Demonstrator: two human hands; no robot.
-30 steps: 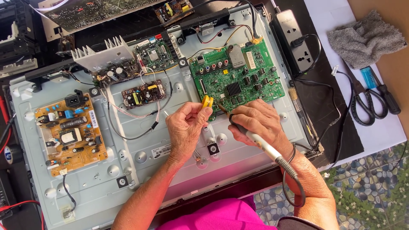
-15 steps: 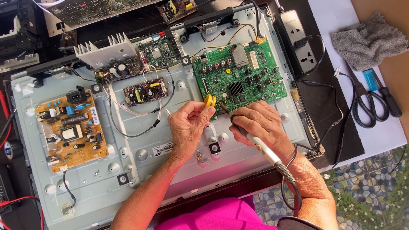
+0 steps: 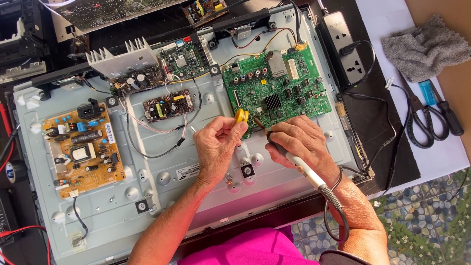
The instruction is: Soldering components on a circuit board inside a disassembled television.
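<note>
Both forearms come up from the bottom edge and meet over the lower edge of the green board (image 3: 277, 86). The left hand (image 3: 216, 147) is curled, thumb and forefinger pinched shut on a small yellow tool (image 3: 241, 116) held upright just beside the board's lower left corner. The right hand (image 3: 299, 142) has its grip closed around a soldering iron (image 3: 294, 159) like a pen, the iron slanting up-left so its tip (image 3: 257, 121) touches the board's bottom edge, just beside the yellow tool. The iron has a pale handle, and its dark cord (image 3: 338, 221) loops around the right wrist. The green board lies flat on a grey metal panel (image 3: 162, 196), screwed at the upper right. Bare panel lies below and left of the hands; a power strip (image 3: 343, 46) and scissors (image 3: 422, 122) lie well apart to the right.
</note>
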